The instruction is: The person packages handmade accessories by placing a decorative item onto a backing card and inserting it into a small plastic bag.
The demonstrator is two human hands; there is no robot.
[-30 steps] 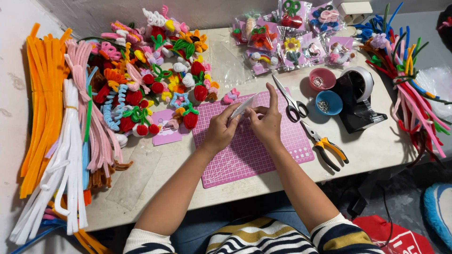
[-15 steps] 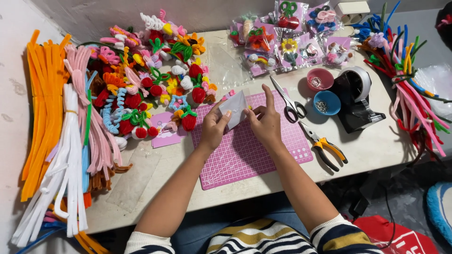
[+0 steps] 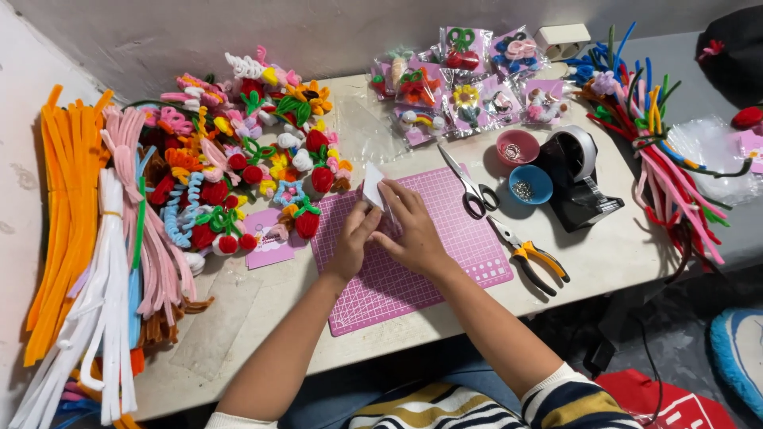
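Both hands meet over the pink cutting mat (image 3: 445, 262) on the table. My left hand (image 3: 355, 242) and my right hand (image 3: 413, 230) pinch a small clear plastic bag with a white card (image 3: 372, 187), held upright just above the mat's far left corner. Left of the hands lies a heap of pipe-cleaner fruits and flowers (image 3: 238, 175), with a strawberry piece (image 3: 307, 221) closest. A pink card (image 3: 266, 246) lies flat beside the mat.
Scissors (image 3: 469, 187), orange-handled pliers (image 3: 532, 258), two small bowls (image 3: 520, 163) and a black tape dispenser (image 3: 580, 179) sit right of the mat. Bundles of pipe cleaners lie far left (image 3: 87, 238) and far right (image 3: 660, 143). Packaged finished pieces (image 3: 469, 87) line the back.
The hands have drawn closer together and shifted slightly left, and the small bag now stands more upright between the fingers.
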